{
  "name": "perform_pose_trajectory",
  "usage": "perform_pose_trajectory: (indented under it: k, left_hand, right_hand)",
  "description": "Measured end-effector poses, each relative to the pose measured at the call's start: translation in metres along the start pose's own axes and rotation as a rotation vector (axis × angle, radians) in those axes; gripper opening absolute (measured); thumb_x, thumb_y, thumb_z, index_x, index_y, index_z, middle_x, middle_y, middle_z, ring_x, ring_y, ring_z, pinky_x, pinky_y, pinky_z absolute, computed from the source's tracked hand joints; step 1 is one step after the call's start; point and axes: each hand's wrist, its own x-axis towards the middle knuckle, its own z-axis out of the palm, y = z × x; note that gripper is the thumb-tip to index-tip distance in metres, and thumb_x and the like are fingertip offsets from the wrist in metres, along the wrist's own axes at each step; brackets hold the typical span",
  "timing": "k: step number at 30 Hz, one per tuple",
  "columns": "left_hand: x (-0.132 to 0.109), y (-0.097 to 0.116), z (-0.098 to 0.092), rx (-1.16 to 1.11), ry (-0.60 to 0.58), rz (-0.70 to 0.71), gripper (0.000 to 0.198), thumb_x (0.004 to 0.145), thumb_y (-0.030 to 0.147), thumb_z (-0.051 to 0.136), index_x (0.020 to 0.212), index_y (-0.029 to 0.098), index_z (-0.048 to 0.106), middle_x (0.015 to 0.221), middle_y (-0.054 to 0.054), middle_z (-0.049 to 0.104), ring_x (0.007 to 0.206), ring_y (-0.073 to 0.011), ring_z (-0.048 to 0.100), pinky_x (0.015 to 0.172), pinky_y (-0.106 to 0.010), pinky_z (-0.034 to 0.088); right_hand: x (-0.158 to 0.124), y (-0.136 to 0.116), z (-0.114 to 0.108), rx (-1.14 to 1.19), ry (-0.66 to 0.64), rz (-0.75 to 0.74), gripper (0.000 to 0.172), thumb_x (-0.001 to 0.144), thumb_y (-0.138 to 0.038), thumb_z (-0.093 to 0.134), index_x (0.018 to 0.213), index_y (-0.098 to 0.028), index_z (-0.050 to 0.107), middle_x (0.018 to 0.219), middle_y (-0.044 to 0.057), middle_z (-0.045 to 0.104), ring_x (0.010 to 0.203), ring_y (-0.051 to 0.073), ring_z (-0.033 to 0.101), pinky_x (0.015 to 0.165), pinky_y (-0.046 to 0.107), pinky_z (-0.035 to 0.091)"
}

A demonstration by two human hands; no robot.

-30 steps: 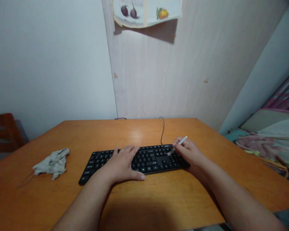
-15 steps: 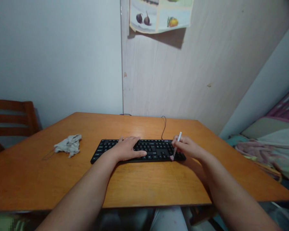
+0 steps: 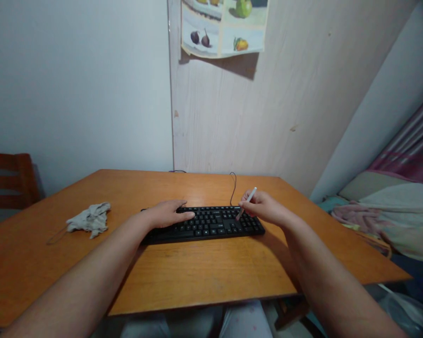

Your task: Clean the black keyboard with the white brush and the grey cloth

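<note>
A black keyboard (image 3: 211, 224) lies flat on the wooden table (image 3: 197, 277) in front of me. My left hand (image 3: 167, 213) rests over its left part, fingers stretched out and thumb apart, hiding many of the keys there. Between the fingers of my right hand (image 3: 259, 205) is a slim brush (image 3: 248, 198) with a white handle, held at a slant. Its bristle end points down at the keys between the main block and the number pad. Whether the bristles press on the keys is too small to tell.
To the left lies a crumpled grey cloth (image 3: 90, 219) with a string. The keyboard's thin cable (image 3: 234, 185) runs to the table's back edge. A wooden chair (image 3: 9, 180) stands at the left, bedding (image 3: 380, 206) at the right. A fruit poster (image 3: 225, 28) hangs on the wall.
The brush tip has moved from the keyboard's lower front edge up and left onto the keys. My left hand has slid left along the keyboard. The camera view has shifted slightly.
</note>
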Motion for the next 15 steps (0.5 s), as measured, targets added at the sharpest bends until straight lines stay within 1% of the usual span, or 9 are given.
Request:
perform_pose_trajectory:
  k: [1, 3, 5, 7, 10, 13, 15]
  left_hand:
    - [-0.001, -0.006, -0.001, -0.018, 0.023, 0.008, 0.102, 0.081, 0.084, 0.04, 0.148, 0.008, 0.049, 0.155, -0.019, 0.047, 0.141, -0.0329, 0.048, 0.117, -0.041, 0.034]
    - [-0.004, -0.018, -0.001, -0.074, 0.108, 0.007, 0.094, 0.085, 0.08, 0.037, 0.144, 0.008, 0.054, 0.15, -0.019, 0.053, 0.136, -0.031, 0.054, 0.114, -0.038, 0.038]
    - [-0.008, -0.027, 0.0, -0.115, 0.178, 0.005, 0.089, 0.087, 0.078, 0.037, 0.141, 0.009, 0.058, 0.147, -0.017, 0.057, 0.133, -0.0301, 0.057, 0.113, -0.037, 0.04]
    - [-0.012, -0.034, 0.0, -0.142, 0.235, -0.003, 0.085, 0.088, 0.076, 0.039, 0.138, 0.011, 0.061, 0.144, -0.015, 0.061, 0.131, -0.0296, 0.059, 0.112, -0.036, 0.042]
    - [-0.017, -0.043, 0.0, -0.144, 0.304, -0.04, 0.077, 0.089, 0.074, 0.039, 0.131, 0.015, 0.068, 0.137, -0.012, 0.067, 0.126, -0.0305, 0.063, 0.109, -0.037, 0.045]
    - [-0.016, -0.05, 0.0, -0.125, 0.337, -0.02, 0.071, 0.09, 0.073, 0.039, 0.123, 0.019, 0.072, 0.131, -0.01, 0.071, 0.123, -0.032, 0.064, 0.107, -0.039, 0.047]
    - [-0.015, -0.053, 0.001, -0.116, 0.36, 0.002, 0.067, 0.091, 0.072, 0.04, 0.119, 0.021, 0.073, 0.128, -0.009, 0.072, 0.12, -0.0318, 0.066, 0.106, -0.04, 0.047]
  right_hand:
    - [0.001, 0.001, 0.004, 0.023, 0.04, -0.001, 0.029, 0.086, -0.046, 0.064, 0.078, -0.02, 0.055, 0.06, -0.004, 0.056, 0.052, 0.013, 0.051, 0.052, 0.025, 0.037]
    - [0.0, 0.006, 0.012, 0.041, 0.132, -0.013, 0.029, 0.088, -0.047, 0.061, 0.078, -0.021, 0.053, 0.058, -0.005, 0.054, 0.052, 0.014, 0.052, 0.052, 0.026, 0.035]
    - [-0.003, 0.011, 0.019, 0.027, 0.192, -0.027, 0.026, 0.091, -0.044, 0.058, 0.081, -0.022, 0.051, 0.059, -0.004, 0.057, 0.055, 0.015, 0.058, 0.053, 0.026, 0.033]
    - [-0.007, 0.016, 0.023, -0.015, 0.197, -0.034, 0.021, 0.093, -0.039, 0.054, 0.081, -0.022, 0.049, 0.061, -0.003, 0.062, 0.059, 0.017, 0.062, 0.056, 0.027, 0.034]
    - [-0.013, 0.02, 0.028, -0.112, 0.222, -0.047, 0.02, 0.094, -0.035, 0.053, 0.079, -0.023, 0.049, 0.064, -0.001, 0.066, 0.061, 0.017, 0.06, 0.058, 0.028, 0.035]
    - [-0.017, 0.019, 0.03, -0.181, 0.235, -0.063, 0.021, 0.095, -0.035, 0.053, 0.079, -0.022, 0.05, 0.067, -0.001, 0.066, 0.062, 0.016, 0.058, 0.06, 0.028, 0.037]
    - [-0.019, 0.016, 0.03, -0.224, 0.202, -0.069, 0.021, 0.096, -0.034, 0.052, 0.078, -0.022, 0.051, 0.069, 0.0, 0.064, 0.064, 0.016, 0.057, 0.06, 0.029, 0.038]
